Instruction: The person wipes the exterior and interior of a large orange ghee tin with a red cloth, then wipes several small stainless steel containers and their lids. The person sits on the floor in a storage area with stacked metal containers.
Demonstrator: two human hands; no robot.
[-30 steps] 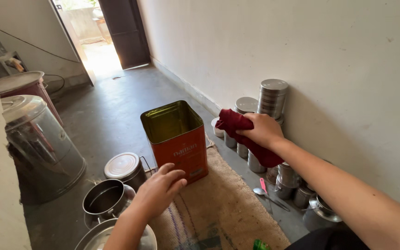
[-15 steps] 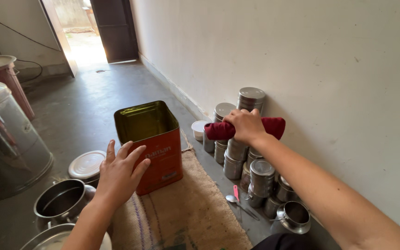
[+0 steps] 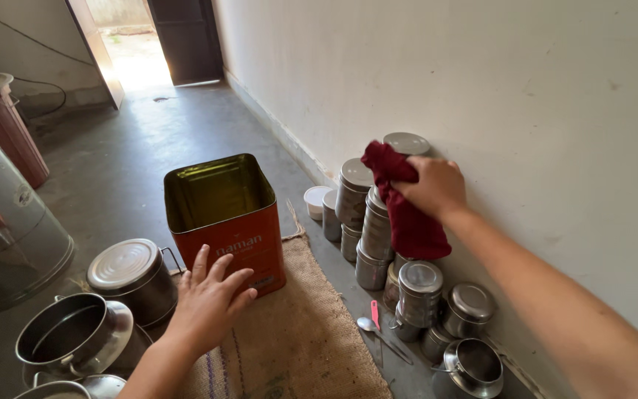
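Red cloth (image 3: 407,210) gripped in right hand (image 3: 431,186), hanging below.

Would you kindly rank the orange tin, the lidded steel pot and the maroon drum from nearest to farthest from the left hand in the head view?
1. Orange tin: just ahead of the left hand, fingertips at its front.
2. Lidded steel pot: to the hand's left.
3. Maroon drum: far left, near the doorway.

Single head-worn view, looking down and forward along the floor (image 3: 149,155) toward a far doorway (image 3: 186,37), wall (image 3: 481,74) close on the right.
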